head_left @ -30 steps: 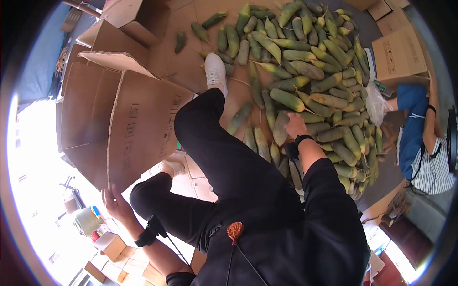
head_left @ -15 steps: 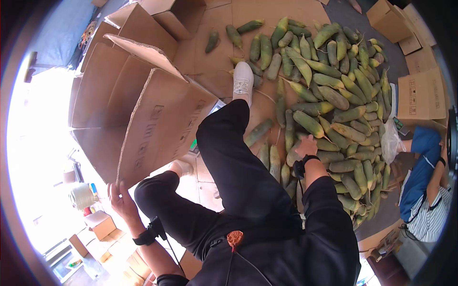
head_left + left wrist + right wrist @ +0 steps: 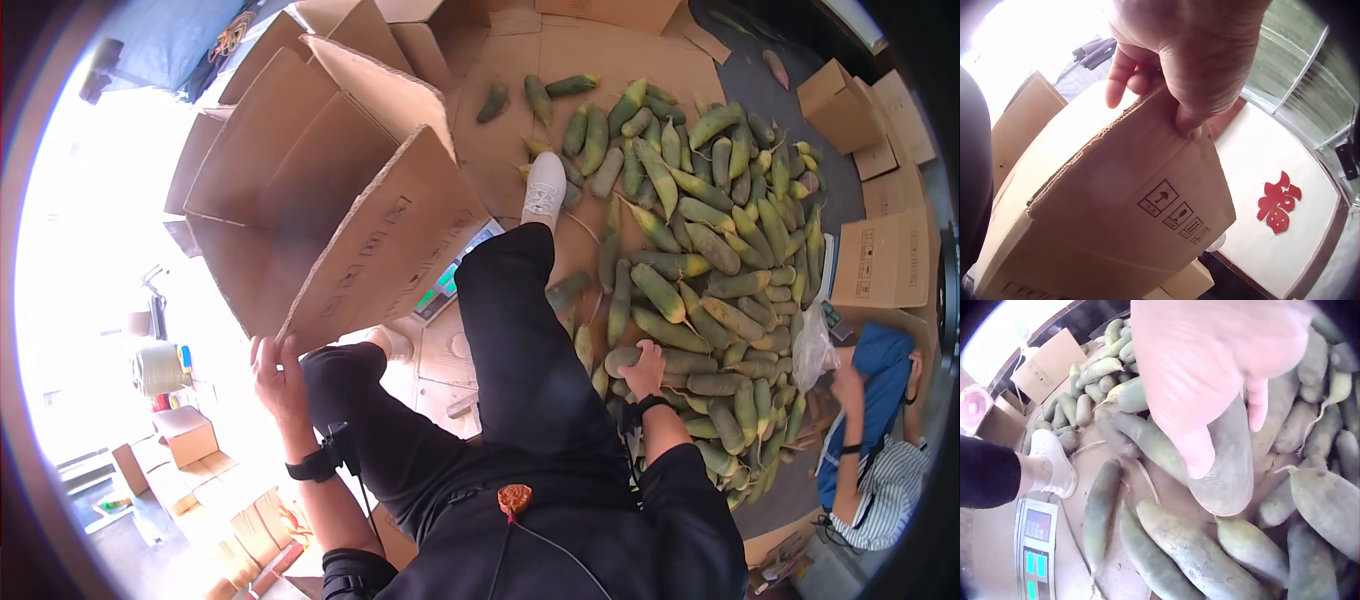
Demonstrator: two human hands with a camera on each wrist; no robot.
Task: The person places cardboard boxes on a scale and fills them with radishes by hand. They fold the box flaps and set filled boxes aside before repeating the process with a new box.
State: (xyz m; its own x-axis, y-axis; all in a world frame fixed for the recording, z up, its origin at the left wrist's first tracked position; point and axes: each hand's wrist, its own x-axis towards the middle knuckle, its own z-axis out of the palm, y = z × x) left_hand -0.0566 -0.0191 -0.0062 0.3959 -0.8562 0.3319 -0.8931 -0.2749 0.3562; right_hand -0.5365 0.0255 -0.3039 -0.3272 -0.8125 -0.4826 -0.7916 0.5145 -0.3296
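In the head view my left hand (image 3: 280, 385) holds the top edge of a tall open cardboard box (image 3: 390, 250). The left wrist view shows the thumb on the printed face of its flap (image 3: 1141, 181) and the fingers over the other side of the edge. My right hand (image 3: 645, 370) grips a thick green radish (image 3: 622, 360) at the near left side of a big radish pile (image 3: 720, 240). Up close in the right wrist view, the thumb presses along the side of that radish (image 3: 1229, 469), above other radishes (image 3: 1179, 550) lying on cardboard.
A digital scale (image 3: 450, 280) with green displays sits beside the box, near my white shoe (image 3: 545, 185). Another person in a striped shirt (image 3: 890, 500) sits at the right, by a plastic bag (image 3: 815, 345). More cardboard boxes (image 3: 885, 260) stand behind the pile.
The head view has swung, so the scene sits lower and further right. The gripped radish has turned, its end now pointing left. My left hand stays on the box edge.
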